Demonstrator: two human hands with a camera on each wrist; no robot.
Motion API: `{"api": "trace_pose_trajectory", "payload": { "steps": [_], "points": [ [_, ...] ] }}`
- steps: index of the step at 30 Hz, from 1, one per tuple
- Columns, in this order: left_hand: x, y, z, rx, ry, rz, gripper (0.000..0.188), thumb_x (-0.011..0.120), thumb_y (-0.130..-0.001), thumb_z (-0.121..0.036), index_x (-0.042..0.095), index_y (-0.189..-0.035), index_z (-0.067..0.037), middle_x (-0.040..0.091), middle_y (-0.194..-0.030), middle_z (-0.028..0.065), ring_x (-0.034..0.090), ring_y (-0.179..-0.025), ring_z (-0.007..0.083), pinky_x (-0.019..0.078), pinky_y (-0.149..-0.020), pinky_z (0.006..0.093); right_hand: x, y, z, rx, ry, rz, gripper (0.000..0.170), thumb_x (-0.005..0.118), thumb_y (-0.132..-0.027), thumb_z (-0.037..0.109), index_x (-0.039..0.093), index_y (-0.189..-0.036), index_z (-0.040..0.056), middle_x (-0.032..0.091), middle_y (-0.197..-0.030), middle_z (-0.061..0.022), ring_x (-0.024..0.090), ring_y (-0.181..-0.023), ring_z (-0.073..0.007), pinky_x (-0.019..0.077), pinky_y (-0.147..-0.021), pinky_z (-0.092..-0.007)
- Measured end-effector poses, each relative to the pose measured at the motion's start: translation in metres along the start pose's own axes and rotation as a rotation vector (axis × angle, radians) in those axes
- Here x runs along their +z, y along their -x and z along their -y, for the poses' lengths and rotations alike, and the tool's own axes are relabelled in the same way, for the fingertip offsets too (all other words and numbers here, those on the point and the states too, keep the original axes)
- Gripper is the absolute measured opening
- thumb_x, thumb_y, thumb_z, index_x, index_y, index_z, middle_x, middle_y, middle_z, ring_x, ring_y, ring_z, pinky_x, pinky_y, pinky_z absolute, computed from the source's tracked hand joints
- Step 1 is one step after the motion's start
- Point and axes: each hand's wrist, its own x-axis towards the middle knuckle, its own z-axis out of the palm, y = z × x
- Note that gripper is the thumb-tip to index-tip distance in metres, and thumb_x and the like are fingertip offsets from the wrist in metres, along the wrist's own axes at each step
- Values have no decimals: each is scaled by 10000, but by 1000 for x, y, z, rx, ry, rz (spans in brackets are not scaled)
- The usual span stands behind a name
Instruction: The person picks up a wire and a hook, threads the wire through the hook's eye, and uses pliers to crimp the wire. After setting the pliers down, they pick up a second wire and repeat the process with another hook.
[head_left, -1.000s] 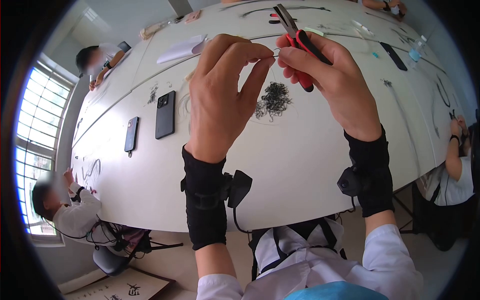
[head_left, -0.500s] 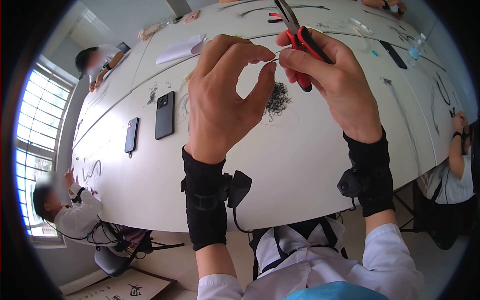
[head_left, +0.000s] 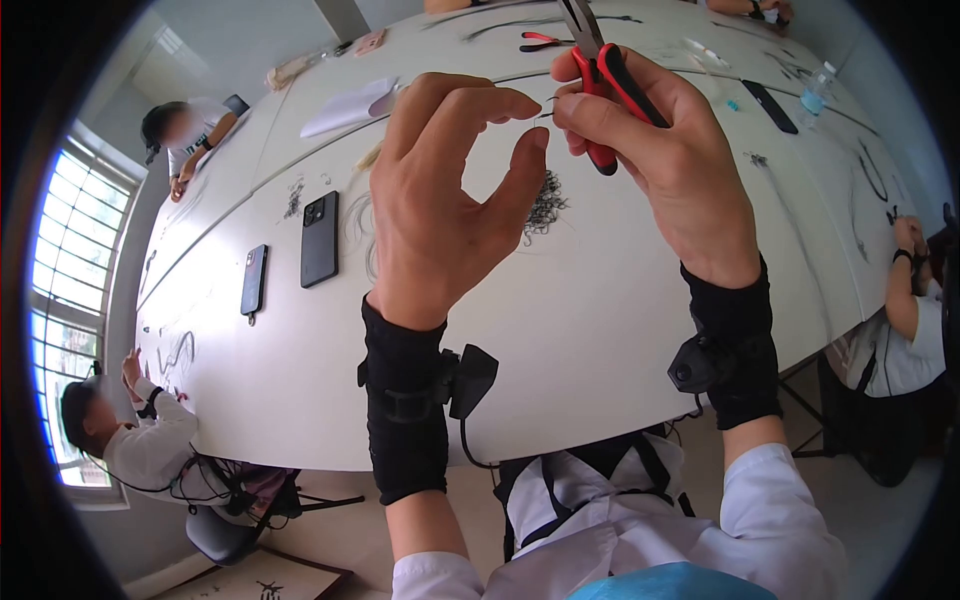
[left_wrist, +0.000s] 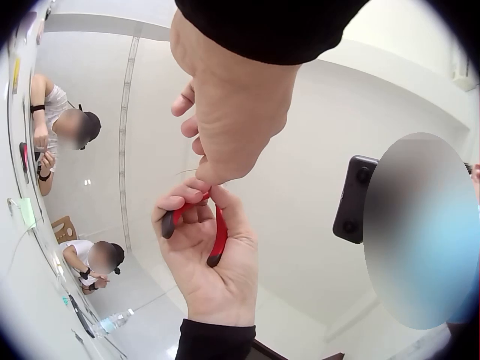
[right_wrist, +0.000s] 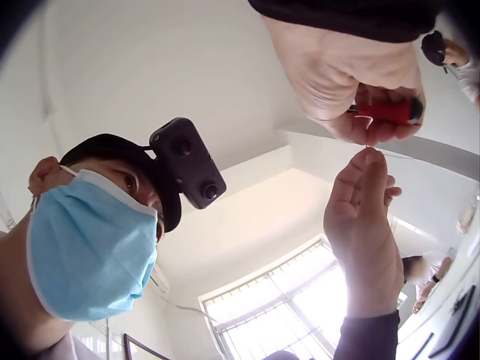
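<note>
My right hand (head_left: pixel 665 140) holds red-and-black pliers (head_left: pixel 632 88) in its curled fingers, metal nose pointing up and away. A small thin curved wire (right_wrist: pixel 363 117) sticks out at its thumb and fingertips. Close on the left, my left hand (head_left: pixel 440 190) is raised with thumb and index fingertip slightly apart, beside the wire's end. In the left wrist view, the left hand (left_wrist: pixel 236 112) hangs just above the right hand (left_wrist: pixel 206 262) and pliers handles (left_wrist: pixel 219 236). A pile of small dark curled pieces (head_left: pixel 545 208) lies on the table beneath, partly hidden by the left hand.
On the white table (head_left: pixel 600 320) lie two phones (head_left: pixel 320 240) (head_left: pixel 254 280) at left, white paper (head_left: pixel 350 108), another red pliers (head_left: pixel 545 42) and a dark phone (head_left: pixel 769 106). A water bottle (head_left: pixel 817 88) stands at right. Other people sit around the edges.
The left thumb and index fingertip have parted, where they were close together around the wire. The right hand still grips the pliers, now turned a little more upright. The head view has shifted slightly.
</note>
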Motion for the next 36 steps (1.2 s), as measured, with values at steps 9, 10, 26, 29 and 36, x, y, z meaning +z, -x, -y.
{"api": "trace_pose_trajectory", "payload": {
  "steps": [9,10,26,29,36],
  "points": [
    [1,2,-1,34,52,-19,221,741,-735,58,667,-911,-53,631,-883,63,636,-789,213,524,-683,318,4,8,4,0,7,-31,295,708,-880,175,657,-1113,0,640,-890,-46,596,-796,-112,478,-769,-243],
    [1,2,-2,33,56,-21,221,740,-734,60,666,-910,-51,631,-883,63,636,-787,213,525,-683,317,3,8,3,7,5,-21,301,713,-887,178,656,-1132,12,637,-902,-38,596,-810,-114,467,-769,-247],
    [0,2,-1,25,63,15,249,734,-721,66,640,-922,-48,620,-884,63,632,-781,204,535,-695,310,3,9,3,28,-1,-14,305,717,-888,194,656,-1141,33,614,-864,-18,581,-788,-112,442,-749,-249],
    [0,1,-2,16,69,17,257,734,-719,63,637,-927,-52,617,-879,62,622,-789,211,527,-697,320,3,10,4,35,-3,-23,310,718,-884,197,658,-1140,33,610,-854,-18,580,-785,-112,442,-744,-251],
    [-1,1,-7,17,81,21,261,747,-715,53,639,-926,-55,617,-878,63,617,-796,216,520,-701,326,1,13,4,36,-7,-31,307,717,-889,200,659,-1141,34,617,-863,-24,587,-789,-118,447,-755,-248]
  ]
}}
